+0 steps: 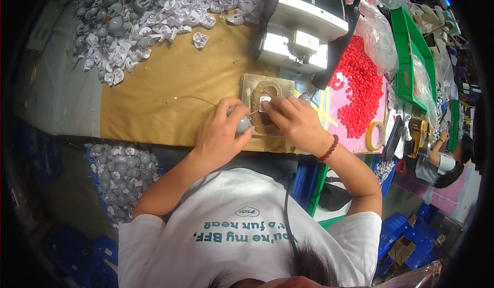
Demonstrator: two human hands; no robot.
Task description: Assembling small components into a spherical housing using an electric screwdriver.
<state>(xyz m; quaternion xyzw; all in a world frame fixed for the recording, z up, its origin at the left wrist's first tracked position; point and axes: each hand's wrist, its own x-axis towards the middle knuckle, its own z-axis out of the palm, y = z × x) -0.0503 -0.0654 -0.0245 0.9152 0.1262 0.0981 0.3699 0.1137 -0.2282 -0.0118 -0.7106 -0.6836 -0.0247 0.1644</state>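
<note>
Grips grey ball (243, 125) in left hand (220, 129); touches white piece (264, 103) over block (287, 87) with right hand (301, 122); cannot tell whether pinching or merely resting.

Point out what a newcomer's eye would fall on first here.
Probably the bright red heap on the table's right side, just right of the white machine. Next comes the big pile of gray and white parts at the table's far left. In the center, the left hand holds a gray ball, while the right hand is at a small white piece over a square block.
</note>
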